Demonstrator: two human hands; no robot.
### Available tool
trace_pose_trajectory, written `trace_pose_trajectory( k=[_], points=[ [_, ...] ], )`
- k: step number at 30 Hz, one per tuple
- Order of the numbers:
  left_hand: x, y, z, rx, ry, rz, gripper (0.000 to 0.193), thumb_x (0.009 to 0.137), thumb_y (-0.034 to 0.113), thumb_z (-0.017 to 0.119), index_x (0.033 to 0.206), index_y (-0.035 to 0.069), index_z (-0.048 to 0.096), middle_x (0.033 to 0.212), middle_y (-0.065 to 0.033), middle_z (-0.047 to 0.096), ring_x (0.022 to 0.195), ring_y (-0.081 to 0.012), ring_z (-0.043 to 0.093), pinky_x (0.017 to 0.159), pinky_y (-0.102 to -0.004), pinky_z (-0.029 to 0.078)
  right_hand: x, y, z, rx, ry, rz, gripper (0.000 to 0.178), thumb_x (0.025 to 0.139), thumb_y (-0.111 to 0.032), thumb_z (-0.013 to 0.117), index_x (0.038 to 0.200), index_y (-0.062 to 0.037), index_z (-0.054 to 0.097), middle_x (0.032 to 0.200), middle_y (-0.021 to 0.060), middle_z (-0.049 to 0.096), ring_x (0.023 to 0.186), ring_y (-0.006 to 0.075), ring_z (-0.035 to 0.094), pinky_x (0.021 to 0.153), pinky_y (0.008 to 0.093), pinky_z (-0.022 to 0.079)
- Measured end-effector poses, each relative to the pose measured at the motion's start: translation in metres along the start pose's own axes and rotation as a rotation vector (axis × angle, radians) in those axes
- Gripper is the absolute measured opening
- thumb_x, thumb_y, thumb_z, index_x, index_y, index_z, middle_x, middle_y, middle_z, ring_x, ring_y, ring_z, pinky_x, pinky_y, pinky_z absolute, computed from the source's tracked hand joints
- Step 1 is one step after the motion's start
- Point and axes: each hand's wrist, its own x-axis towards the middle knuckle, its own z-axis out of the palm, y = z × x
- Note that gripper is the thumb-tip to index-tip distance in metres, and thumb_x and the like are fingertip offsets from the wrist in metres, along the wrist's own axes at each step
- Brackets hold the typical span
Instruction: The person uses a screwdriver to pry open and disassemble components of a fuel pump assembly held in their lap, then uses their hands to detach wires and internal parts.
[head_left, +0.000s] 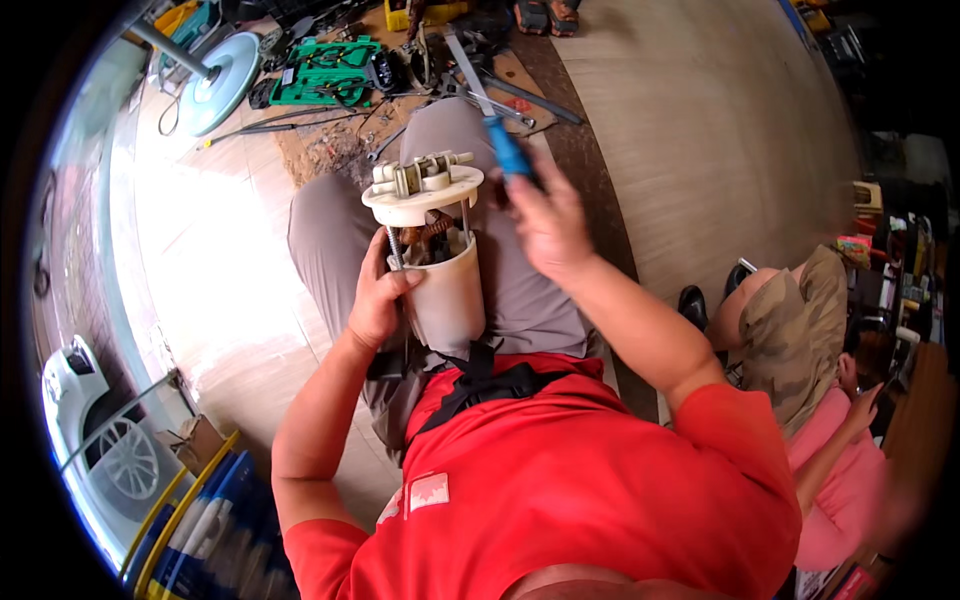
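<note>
A fuel pump module (445, 300) stands upright against my lap, with a white round top flange, metal guide rods and a whitish cup-shaped body. Brown and dark parts show in the gap between flange and cup. My left hand (381, 300) is closed around the cup's left side, thumb across its upper rim. In my right hand (550, 222), raised to the right of the module, is a blue-handled tool (508, 148) with a long flat metal blade pointing away from me. Motion blurs this hand, and the exact kind of tool is unclear. Blade and module are apart.
Beyond my knees, an open green tool case (325, 72), wrenches (388, 143) and other tools lie on stained cardboard (310, 150). A round pale-blue stand base (220, 85) is at far left. Another person in camouflage shorts (790, 325) sits at right. A blue-and-yellow rack (195, 520) stands lower left.
</note>
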Motion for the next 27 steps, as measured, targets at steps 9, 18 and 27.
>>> trace_pose_trajectory(
  k=[9, 18, 27],
  points=[
    [0.023, 0.038, -0.007, 0.207, -0.137, -0.183, 0.069, 0.085, 0.018, 0.067, 0.147, -0.002, 0.042, 0.140, -0.0121, 0.055, 0.128, -0.0222, 0.051, 0.111, -0.0344, 0.036, 0.025, 0.009, 0.018, -0.479, 0.168, -0.457, 0.050, 0.099, -0.031, 0.066, 0.133, 0.0036, 0.055, 0.116, 0.0165, 0.066, 0.105, 0.0224, 0.062, 0.093, 0.0325, 0.048],
    [0.020, 0.041, -0.002, 0.132, -0.049, -0.237, 0.068, 0.083, 0.002, 0.076, 0.144, -0.004, 0.048, 0.139, -0.0117, 0.059, 0.127, -0.0231, 0.054, 0.110, -0.0351, 0.038, 0.021, 0.004, 0.004, -0.550, 0.136, -0.400, 0.046, 0.102, -0.022, 0.063, 0.138, 0.0039, 0.051, 0.108, 0.0066, 0.065, 0.095, 0.0106, 0.059, 0.088, 0.0259, 0.048],
    [0.007, 0.002, 0.010, -0.208, 0.025, -0.014, 0.074, 0.086, 0.012, 0.072, 0.148, -0.007, 0.037, 0.144, -0.0173, 0.053, 0.133, -0.0266, 0.051, 0.115, -0.0389, 0.035, -0.024, -0.034, -0.025, -0.070, 0.110, -0.127, 0.037, 0.101, -0.011, 0.058, 0.134, 0.0049, 0.050, 0.091, 0.0087, 0.065, 0.078, 0.0145, 0.064, 0.075, 0.0299, 0.054]
  ],
)
